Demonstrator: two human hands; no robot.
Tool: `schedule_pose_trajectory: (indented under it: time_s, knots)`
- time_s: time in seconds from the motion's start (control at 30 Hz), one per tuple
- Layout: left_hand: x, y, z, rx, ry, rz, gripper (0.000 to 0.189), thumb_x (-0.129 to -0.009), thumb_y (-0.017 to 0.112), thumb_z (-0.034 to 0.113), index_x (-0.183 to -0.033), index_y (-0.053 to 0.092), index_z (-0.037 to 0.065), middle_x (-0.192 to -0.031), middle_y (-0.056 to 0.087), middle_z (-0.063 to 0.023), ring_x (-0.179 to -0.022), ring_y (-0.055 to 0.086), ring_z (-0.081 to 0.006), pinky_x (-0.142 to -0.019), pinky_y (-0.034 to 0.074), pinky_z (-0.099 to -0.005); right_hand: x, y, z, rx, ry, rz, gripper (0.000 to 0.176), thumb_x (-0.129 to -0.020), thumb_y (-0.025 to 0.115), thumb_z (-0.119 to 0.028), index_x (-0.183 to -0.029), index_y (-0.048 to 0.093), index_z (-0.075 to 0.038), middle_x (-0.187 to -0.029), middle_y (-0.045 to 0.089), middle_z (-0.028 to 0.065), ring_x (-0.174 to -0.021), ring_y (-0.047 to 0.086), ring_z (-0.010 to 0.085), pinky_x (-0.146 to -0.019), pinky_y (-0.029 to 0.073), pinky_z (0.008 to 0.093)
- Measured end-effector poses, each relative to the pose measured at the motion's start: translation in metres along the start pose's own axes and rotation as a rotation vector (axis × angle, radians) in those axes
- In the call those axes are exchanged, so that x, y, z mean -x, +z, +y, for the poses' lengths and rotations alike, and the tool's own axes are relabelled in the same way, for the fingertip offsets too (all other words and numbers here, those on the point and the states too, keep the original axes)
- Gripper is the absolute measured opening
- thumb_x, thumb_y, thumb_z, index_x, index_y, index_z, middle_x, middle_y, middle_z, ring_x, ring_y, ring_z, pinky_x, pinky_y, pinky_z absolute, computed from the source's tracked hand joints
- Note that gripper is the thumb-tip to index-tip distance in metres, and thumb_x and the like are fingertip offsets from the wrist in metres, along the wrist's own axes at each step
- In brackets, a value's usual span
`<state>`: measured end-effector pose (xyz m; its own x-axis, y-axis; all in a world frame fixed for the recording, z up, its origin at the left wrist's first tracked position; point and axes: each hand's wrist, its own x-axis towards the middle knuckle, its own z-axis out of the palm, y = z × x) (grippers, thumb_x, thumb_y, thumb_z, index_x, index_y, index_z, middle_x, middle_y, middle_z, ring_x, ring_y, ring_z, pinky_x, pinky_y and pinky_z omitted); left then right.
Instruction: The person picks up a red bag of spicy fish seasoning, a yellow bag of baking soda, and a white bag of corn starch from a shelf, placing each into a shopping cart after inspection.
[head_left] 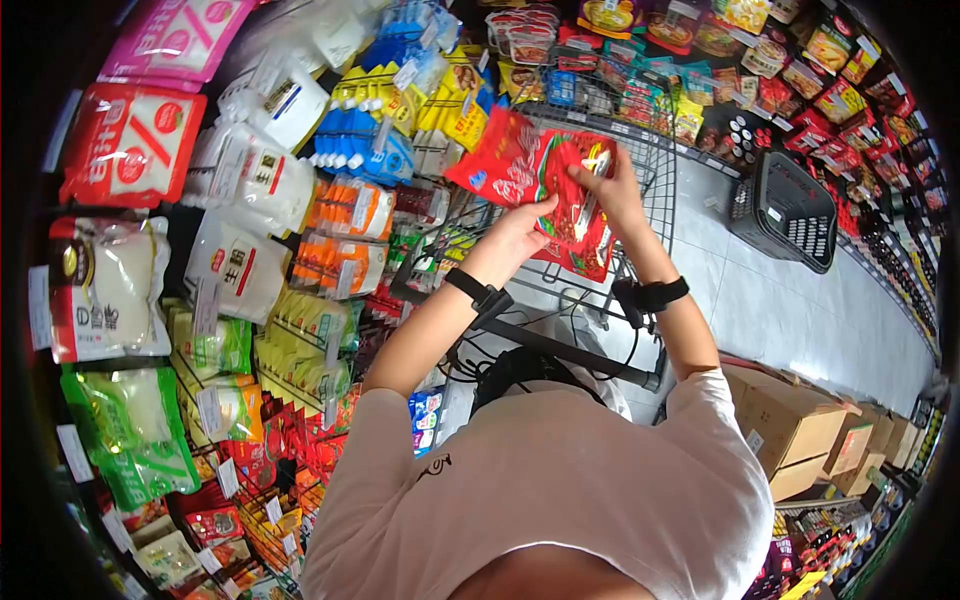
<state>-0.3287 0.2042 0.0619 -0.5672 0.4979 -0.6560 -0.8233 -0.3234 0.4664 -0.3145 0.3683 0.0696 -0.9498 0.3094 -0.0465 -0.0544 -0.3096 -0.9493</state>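
Note:
Red printed food packets (505, 162) are spread between my two hands, over the shopping cart (658, 180). Their glossy fronts carry white lettering and a picture of food, and they overlap one another. My left hand (522, 232) grips the lower left edge, thumb laid on top and the other fingers hidden underneath. On the right side, my right hand (612, 197) is closed round the packets, its thumb pressed on the front. Both wrists wear black straps. Just below the hands runs the cart's dark handle bar (560, 345).
Shelves of hanging bagged goods (245, 180) line the left. A dark plastic basket (785, 215) stands on the tiled floor (735, 285) to the right. Cardboard boxes (790, 420) sit at the lower right. Packed shelves (840, 100) curve along the far right.

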Motion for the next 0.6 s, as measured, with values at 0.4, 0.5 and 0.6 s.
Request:
schedule_pose_trajectory:
  time_s: [0.4,0.5,0.6]
  knots:
    - [-0.109,-0.113,-0.066,-0.161,-0.084,0.561,0.040,-0.078,0.060,0.011,-0.116,0.050,0.008,-0.124,0.049,-0.0110,-0.111,0.048,-0.0270,-0.090,0.039,-0.0542,-0.007,-0.103,0.159,0.857,0.353,0.136,0.072,-0.067,0.075,-0.010,-0.126,0.035,-0.002,-0.113,0.052,0.0188,-0.099,0.055,0.0336,-0.086,0.045,0.0390]
    - [-0.155,-0.160,-0.074,-0.390,0.176,0.760,0.050,-0.072,0.065,0.005,-0.119,0.049,0.006,-0.115,0.053,-0.0139,-0.105,0.051,-0.0270,-0.089,0.041,-0.0495,0.005,-0.075,0.134,1.172,0.281,0.256,0.085,-0.065,0.077,-0.022,-0.134,0.029,-0.008,-0.130,0.039,0.0233,-0.112,0.045,0.0428,-0.092,0.040,0.0439]
    - [-0.145,-0.155,-0.066,-0.821,0.144,0.653,0.056,-0.072,0.067,0.008,-0.124,0.046,0.004,-0.116,0.053,-0.0156,-0.105,0.052,-0.0250,-0.088,0.043,-0.0402,0.006,-0.061,0.109,1.484,0.094,0.005,0.096,-0.062,0.078,-0.040,-0.140,0.024,-0.022,-0.142,0.022,0.0224,-0.131,0.020,0.0443,-0.103,0.022,0.0561]
